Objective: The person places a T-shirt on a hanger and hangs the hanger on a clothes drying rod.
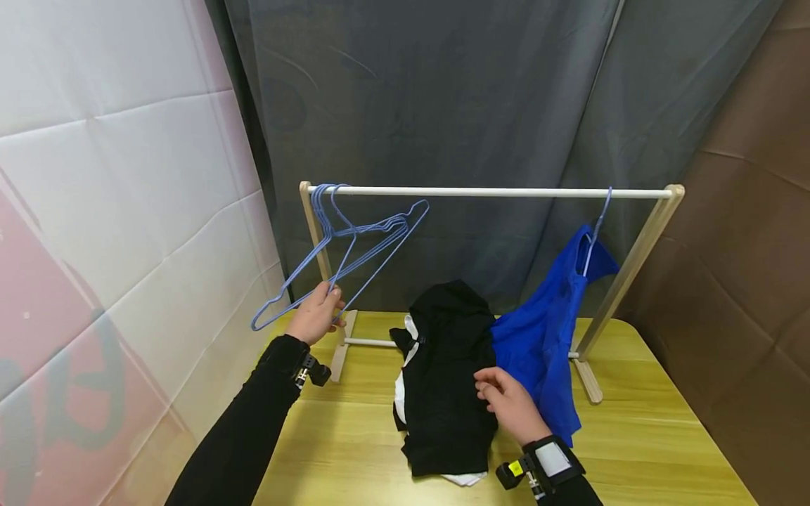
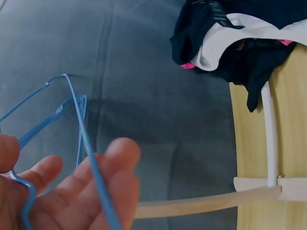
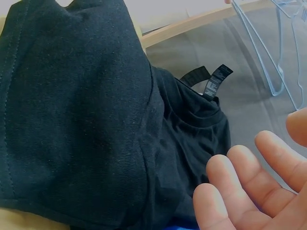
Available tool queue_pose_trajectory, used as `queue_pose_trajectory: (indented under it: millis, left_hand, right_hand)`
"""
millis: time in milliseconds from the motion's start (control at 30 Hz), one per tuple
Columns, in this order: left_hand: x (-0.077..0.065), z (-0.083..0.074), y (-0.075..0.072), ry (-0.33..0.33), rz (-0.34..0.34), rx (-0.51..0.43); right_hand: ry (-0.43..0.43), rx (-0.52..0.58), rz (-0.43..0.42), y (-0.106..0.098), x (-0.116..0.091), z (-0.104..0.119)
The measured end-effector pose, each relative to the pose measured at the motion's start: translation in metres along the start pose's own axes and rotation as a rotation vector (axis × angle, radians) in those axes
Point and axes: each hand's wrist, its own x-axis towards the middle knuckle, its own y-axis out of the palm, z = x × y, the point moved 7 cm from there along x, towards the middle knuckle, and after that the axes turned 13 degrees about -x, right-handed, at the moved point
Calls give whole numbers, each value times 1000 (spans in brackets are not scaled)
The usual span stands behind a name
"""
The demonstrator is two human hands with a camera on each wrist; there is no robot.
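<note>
We note the left hand gripping 1 blue hanger among several on the rail, right hand open on the black garment; neighbouring hooks may tangle and drop.

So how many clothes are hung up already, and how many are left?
One looks done: the blue garment hangs on a hanger from the rail. In hand: the left hand holds a blue hanger from the bunch, and the right hand rests on the black clothes. Left: that pile on the table, with something white underneath; how many pieces is unclear.
</note>
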Motion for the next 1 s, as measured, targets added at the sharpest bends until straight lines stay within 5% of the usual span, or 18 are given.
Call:
queue_pose_trajectory:
  millis: [267, 667, 1000]
  left_hand:
    - [-3, -1, 8, 86, -80, 65]
    - [-14, -6, 4, 235, -137, 72]
    - [-22, 15, 14, 267, -91, 354]
  right_hand:
    - [11, -26, -10, -2, 4, -4]
    - [-85, -73, -66, -8, 21, 10]
    - [-105, -105, -81, 8, 31, 23]
